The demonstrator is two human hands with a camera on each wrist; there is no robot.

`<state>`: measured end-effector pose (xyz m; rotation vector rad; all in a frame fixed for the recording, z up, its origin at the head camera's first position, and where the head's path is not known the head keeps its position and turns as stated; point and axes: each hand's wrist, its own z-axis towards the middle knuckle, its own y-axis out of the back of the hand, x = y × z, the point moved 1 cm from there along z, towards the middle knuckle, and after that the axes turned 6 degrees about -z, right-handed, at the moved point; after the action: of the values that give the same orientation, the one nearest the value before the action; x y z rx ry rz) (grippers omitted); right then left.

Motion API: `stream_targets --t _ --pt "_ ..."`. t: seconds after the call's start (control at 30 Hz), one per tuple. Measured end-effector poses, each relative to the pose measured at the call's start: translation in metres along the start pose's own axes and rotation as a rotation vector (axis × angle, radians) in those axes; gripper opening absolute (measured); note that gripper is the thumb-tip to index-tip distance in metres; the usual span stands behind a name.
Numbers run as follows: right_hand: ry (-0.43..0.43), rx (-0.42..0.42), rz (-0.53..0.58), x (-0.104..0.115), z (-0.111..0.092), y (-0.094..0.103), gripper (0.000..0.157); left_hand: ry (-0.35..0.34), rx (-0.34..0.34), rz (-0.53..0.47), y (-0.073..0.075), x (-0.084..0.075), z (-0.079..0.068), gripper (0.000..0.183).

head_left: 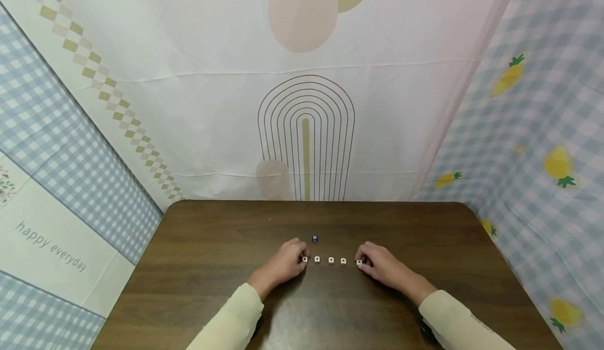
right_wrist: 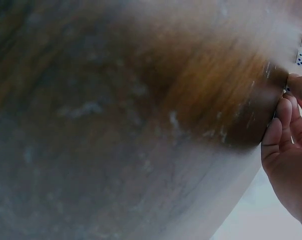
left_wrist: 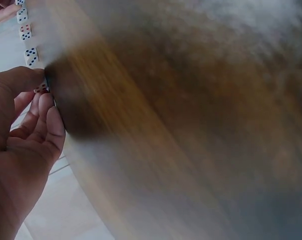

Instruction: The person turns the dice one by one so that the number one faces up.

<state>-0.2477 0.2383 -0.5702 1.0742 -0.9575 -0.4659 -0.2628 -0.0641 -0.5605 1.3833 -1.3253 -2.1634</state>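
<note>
Several white dice stand in a spaced row across the table. My left hand pinches the leftmost white die between thumb and fingers; in the left wrist view a bit of that die shows between the fingertips. At the row's other end my right hand pinches the rightmost white die, mostly hidden by the thumb in the right wrist view. Between the hands sit a white die, another white die and a third white die. Behind the row lies a dark blue die.
The brown wooden table has rounded far corners. A pale patterned cloth hangs along its far edge, with blue checked cloth to the right and more checked cloth to the left.
</note>
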Motion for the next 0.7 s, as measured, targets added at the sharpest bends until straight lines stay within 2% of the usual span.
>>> stream_targets --t 0.27,0.4,0.57,0.7 --pt "0.002 -0.007 0.006 -0.001 -0.001 -0.001 0.015 0.021 0.018 -0.021 0.001 0.003 -0.003 0.02" --pt "0.004 -0.005 0.008 0.0 -0.001 -0.001 0.015 0.038 0.0 -0.037 0.006 0.003 -0.001 0.023" --pt "0.002 -0.008 0.0 0.0 -0.001 -0.001 0.015 0.09 -0.026 -0.026 0.016 0.0 0.008 0.027" --pt "0.007 -0.011 0.003 0.0 -0.001 -0.001 0.015 0.12 -0.009 0.019 0.021 -0.002 0.021 0.03"
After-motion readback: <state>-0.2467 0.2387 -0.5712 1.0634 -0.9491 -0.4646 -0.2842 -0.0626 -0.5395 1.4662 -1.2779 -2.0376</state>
